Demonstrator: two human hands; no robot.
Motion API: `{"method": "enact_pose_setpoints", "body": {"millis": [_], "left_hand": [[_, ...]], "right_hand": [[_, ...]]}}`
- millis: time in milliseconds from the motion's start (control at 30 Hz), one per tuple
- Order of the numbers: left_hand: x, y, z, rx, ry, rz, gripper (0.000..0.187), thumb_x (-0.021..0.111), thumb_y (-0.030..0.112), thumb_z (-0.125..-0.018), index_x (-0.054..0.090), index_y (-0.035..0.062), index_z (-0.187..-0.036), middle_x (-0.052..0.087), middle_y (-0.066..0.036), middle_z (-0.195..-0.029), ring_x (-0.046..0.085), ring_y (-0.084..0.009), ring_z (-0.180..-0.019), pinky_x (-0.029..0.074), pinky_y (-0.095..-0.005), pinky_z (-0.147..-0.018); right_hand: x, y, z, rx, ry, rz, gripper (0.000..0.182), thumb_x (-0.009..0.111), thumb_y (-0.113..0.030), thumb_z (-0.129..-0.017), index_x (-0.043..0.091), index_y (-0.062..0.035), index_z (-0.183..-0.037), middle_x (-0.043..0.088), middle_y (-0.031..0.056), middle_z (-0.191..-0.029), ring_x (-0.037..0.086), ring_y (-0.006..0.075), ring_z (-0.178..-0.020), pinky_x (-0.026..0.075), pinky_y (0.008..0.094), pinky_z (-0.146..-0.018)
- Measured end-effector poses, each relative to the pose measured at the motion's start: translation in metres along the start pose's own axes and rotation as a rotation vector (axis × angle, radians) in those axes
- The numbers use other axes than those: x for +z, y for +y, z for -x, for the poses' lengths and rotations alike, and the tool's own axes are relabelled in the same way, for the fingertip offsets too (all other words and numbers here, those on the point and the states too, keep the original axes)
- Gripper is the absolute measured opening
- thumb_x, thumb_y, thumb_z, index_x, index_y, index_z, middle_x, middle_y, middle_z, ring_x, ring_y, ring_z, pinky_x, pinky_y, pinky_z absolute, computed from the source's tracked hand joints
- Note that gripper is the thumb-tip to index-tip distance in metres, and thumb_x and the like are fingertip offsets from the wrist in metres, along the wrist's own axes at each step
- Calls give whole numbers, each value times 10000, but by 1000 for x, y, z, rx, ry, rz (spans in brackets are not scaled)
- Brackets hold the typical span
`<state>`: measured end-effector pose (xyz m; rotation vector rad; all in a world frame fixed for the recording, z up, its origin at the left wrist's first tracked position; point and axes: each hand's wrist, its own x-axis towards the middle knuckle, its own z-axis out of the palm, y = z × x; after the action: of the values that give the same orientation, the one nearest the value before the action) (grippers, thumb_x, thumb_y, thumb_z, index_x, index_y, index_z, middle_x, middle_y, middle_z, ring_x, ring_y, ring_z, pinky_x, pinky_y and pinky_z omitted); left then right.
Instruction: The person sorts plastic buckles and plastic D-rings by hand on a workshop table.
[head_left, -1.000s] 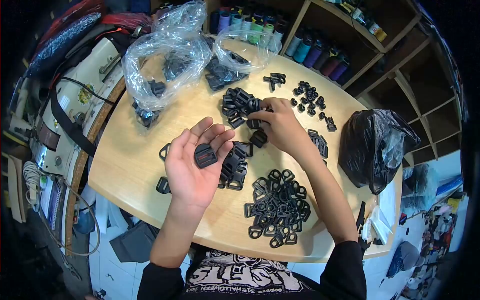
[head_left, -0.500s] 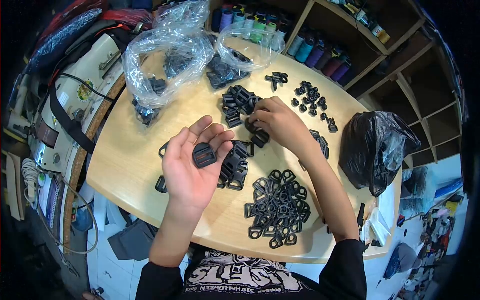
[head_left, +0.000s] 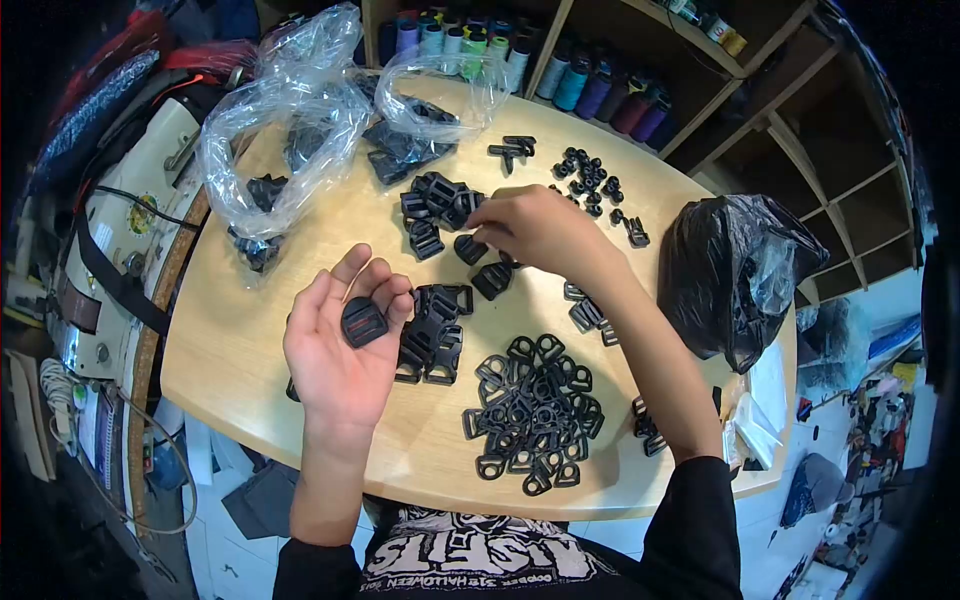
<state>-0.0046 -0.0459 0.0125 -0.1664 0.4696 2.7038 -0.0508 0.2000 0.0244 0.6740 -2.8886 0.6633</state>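
So on the head cam, the person's left hand (head_left: 345, 365) is palm up over a pale wood-grain table (head_left: 235, 385), and there's a flat black plastic buckle piece with a rounded end (head_left: 364, 322) sitting in it. The grip's pretty loose: fingers half curled, not closed around the piece, so it's basically just lying there near the base of the fingers.

The right hand (head_left: 535, 235) is palm down, fingers bent and bunched together, with the tips right at another black plastic buckle piece (head_left: 470, 248). Honestly can't tell if they've actually pinched it or are only touching it, since the fingers hide part of the spot.

Just left of those fingertips is a heap of chunky black plastic buckles (head_left: 430, 205), and a lone ridged black buckle piece (head_left: 491, 281) sits a bit nearer the person. Beside the left hand there's a cluster of black side-release buckles (head_left: 430, 335), then a big spread of black D-shaped plastic loops (head_left: 535, 415) closer to the table edge. Farther back you've got small round black plastic bits (head_left: 595, 180), plus a crumpled clear plastic bag (head_left: 335, 120) at the far left and a bulging black plastic bag (head_left: 725, 280) over on the right.
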Motion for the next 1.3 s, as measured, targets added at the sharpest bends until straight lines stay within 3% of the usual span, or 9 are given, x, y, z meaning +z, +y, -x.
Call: {"method": "enact_pose_setpoints", "body": {"millis": [167, 300, 500, 567, 700, 800, 1033, 1100, 1300], "left_hand": [[-1, 0, -2, 9, -4, 3, 352, 383, 244, -994, 518, -24, -1177, 622, -155, -998, 616, -290, -942, 523, -389, -848], [-1, 0, -1, 17, -25, 2, 321, 426, 193, -989, 513, -45, -1186, 606, -161, -1019, 575, -280, -947, 505, -380, -847], [3, 1, 0, 17, -29, 14, 313, 427, 179, -983, 501, -43, -1191, 588, -152, -1022, 570, -268, -932, 499, -368, -833], [6, 6, 1, 36, 12, 7, 313, 427, 175, -982, 496, -43, -1195, 575, -143, -1017, 563, -256, -906, 494, -356, -809], [12, 18, 1, 176, 103, 43, 301, 422, 146, -979, 492, -48, -1198, 500, -91, -954, 465, -187, -775, 407, -295, -648], [0, 25, -1, 187, -4, 30, 269, 435, 201, -978, 511, -4, -1136, 503, -65, -811, 472, -177, -672, 387, -302, -554], [13, 15, 5, 90, 26, -163, 179, 469, 168, -994, 562, 44, -1085, 394, 33, -627, 312, -67, -425, 238, -233, -381], [19, 16, 9, 110, 36, -527, 206, 476, 177, -993, 554, 23, -1105, 408, 30, -633, 328, -55, -418, 244, -209, -376], [26, -8, 16, 183, -89, -962, 222, 606, 130, -933, 637, -48, -1063, 680, -118, -893, 440, -23, -448, 317, -158, -383]], "right_hand": [[11, -12, -4, 116, -181, 234, 234, 695, -285, -800, 702, -91, -931, 676, 144, -770, 675, 330, -733, 550, 421, -711], [20, -16, -4, 173, -204, 297, 267, 703, -278, -796, 666, -97, -988, 663, 121, -925, 666, 320, -847, 534, 429, -726], [8, -26, 3, 182, -65, 37, 321, 741, -160, -745, 610, -86, -1030, 646, 113, -994, 653, 307, -911, 531, 396, -797], [3, -26, 8, -15, 155, -86, 363, 734, -153, -750, 578, -53, -1062, 623, 125, -1008, 643, 305, -928, 535, 395, -781], [-18, -43, 22, 115, 139, -272, 588, 736, -6, -715, 533, -51, -1266, 602, 92, -1020, 636, 191, -852, 532, 293, -751], [-19, -48, 36, 79, 150, -398, 630, 716, 9, -716, 508, -77, -1304, 609, 86, -1040, 614, 192, -829, 541, 294, -729], [-22, -61, 52, -32, 193, -733, 704, 691, 93, -741, 454, -62, -1386, 627, 81, -1139, 590, 120, -930, 506, 276, -819], [-24, -65, 53, -95, 185, -839, 729, 694, 85, -752, 423, -53, -1416, 620, 78, -1152, 564, 118, -951, 485, 269, -830], [-26, -79, 52, -136, 174, -929, 748, 695, 75, -767, 394, -48, -1441, 599, 72, -1188, 543, 122, -958, 468, 270, -848]]}}
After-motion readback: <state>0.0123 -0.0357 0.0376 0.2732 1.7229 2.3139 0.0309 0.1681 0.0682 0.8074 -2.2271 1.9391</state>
